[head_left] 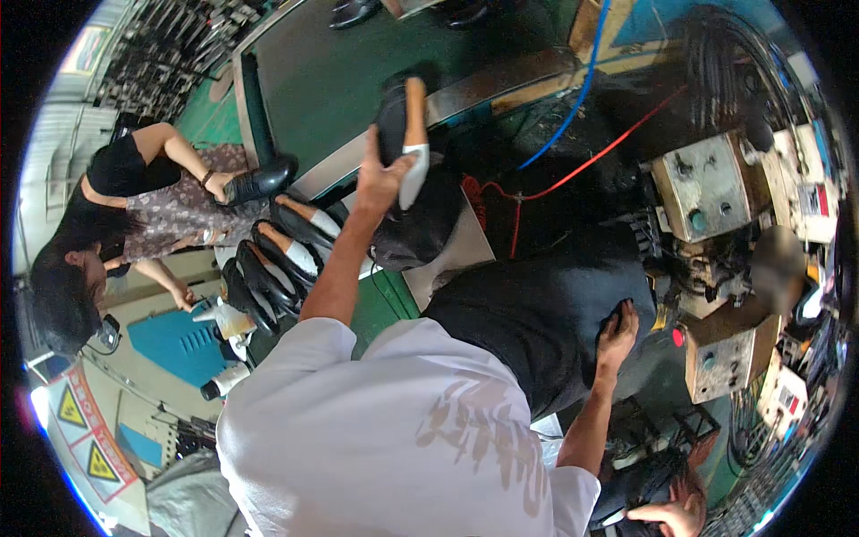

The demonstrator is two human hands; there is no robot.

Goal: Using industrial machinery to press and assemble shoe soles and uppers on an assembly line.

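- Left hand (383,179): grips a black shoe (413,112), tan-and-white sole facing right; contact with the green conveyor belt (331,85) behind it cannot be judged.
- Right hand (617,333): loose, fingers spread on black trousers (537,309).
- Left: row of black shoes (284,240); co-worker's hand (215,185) at another black shoe (259,183).
- Right: two metal control boxes (707,190), one above the other in view.
- Between: blue hose (586,88), red hose (617,143).

A dark green conveyor belt (309,76), edged in metal, carries black shoes (354,12) at its far side. Other shoes (268,279) lie packed near its left end, their support mostly hidden.
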